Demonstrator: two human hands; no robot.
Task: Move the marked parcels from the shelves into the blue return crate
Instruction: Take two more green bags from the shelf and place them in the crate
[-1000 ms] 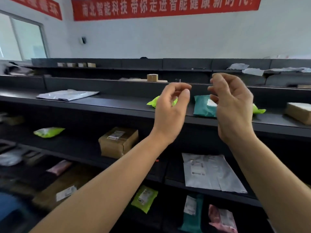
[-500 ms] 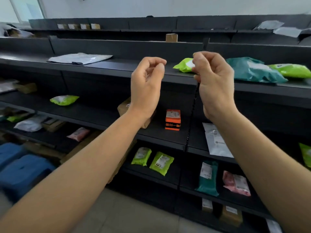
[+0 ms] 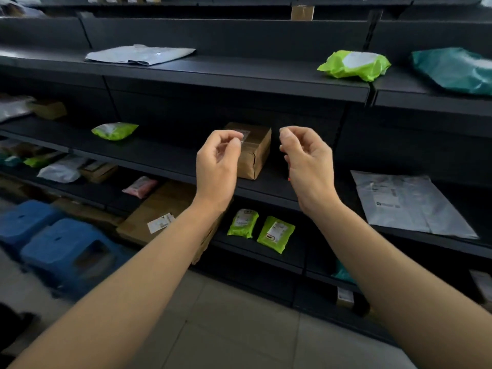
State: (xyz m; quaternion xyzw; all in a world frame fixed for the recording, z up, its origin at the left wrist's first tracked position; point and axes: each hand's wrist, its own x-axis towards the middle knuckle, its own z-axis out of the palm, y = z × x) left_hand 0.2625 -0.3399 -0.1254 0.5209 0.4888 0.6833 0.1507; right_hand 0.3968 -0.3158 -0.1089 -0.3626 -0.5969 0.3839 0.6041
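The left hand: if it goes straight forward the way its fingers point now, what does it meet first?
Most likely the brown cardboard box on the middle shelf. The left hand overlaps the box's left side, fingers curled and empty, though depth is unclear.

View has tilted down and shifted since 1 s ago: red banners and window gone from view, floor tiles and blue crates at lower left now visible. Both hands dropped from top-shelf level to second-shelf level. Left hand now in front of the brown box, fingers loosely curled, empty. Right hand just right of that box, also curled and empty. Orange box seen 0.5 s ago now hidden behind right hand, only a red sliver shows.
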